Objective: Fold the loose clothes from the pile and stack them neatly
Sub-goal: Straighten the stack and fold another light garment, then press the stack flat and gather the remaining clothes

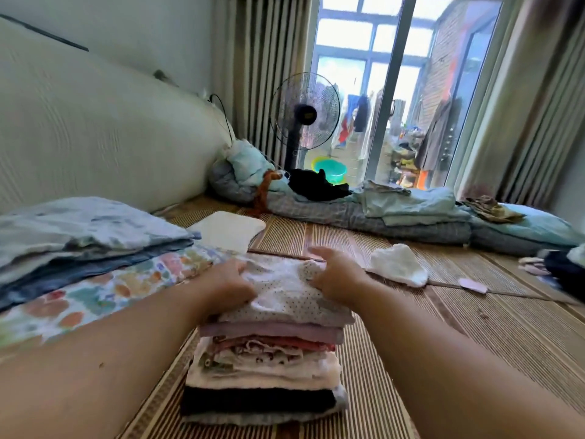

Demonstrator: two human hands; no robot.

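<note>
Both forearms reach forward from the bottom of the view, one either side of the stack of folded clothes (266, 372), which stands on the woven mat (443, 327) straight ahead of me; my left hand (228, 282) lies on the left edge of the dotted garment (285, 289), fingers curled down into the cloth and gripping it; my right hand (335, 274) is against the right edge, thumb spread wide, fingers hidden, so I cannot tell whether it pinches or merely presses. Dotted garment sits topmost on the stack, slightly rumpled. Step in hand, in my judgement: settling this piece square on the stack. Next move calls for letting go, then a reach right to the loose white cloth (399, 264), lying apart on the mat; a dark bundle (563, 270), blurred, lies at the far right edge; folded bedding (79, 248) rests to the left.
</note>
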